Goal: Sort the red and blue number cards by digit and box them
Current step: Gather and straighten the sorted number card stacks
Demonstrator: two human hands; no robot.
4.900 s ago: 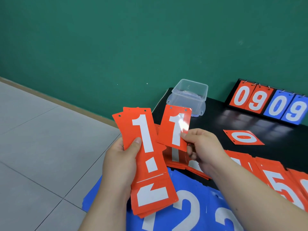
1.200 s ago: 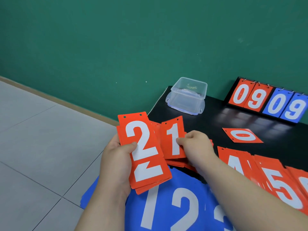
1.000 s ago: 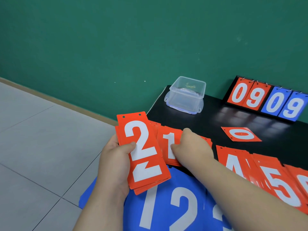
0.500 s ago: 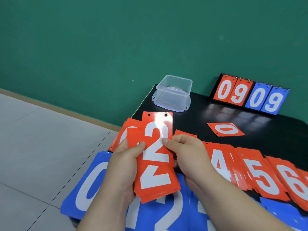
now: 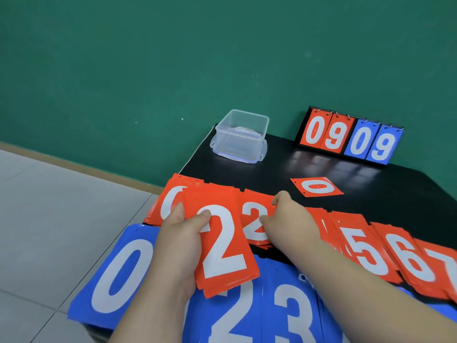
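Note:
My left hand (image 5: 178, 246) grips a stack of red cards (image 5: 222, 246) with a white 2 on top, held above the blue row. My right hand (image 5: 289, 221) pinches a single red 2 card (image 5: 254, 219) low over the table, just right of the stack. Red piles lie in a row on the black table (image 5: 371, 184): a 0 pile (image 5: 170, 201) at the left, then a 5 pile (image 5: 363, 251), a 6 pile (image 5: 408, 258) and a 7 pile (image 5: 442, 266) at the right. Blue cards 0 (image 5: 121, 276), 2 (image 5: 235, 318) and 3 (image 5: 291, 315) lie along the near edge.
A clear plastic box (image 5: 241, 136) stands at the table's far left corner. A flip scoreboard (image 5: 350, 139) reading 09 09 leans against the green wall. One loose red 0 card (image 5: 316, 186) lies in the middle. The table's left edge drops to the tiled floor (image 5: 49, 219).
My right hand has taken the top red 2 card off the stack in my left hand and carried it right and down toward the table. Before that it laid a red 1 down.

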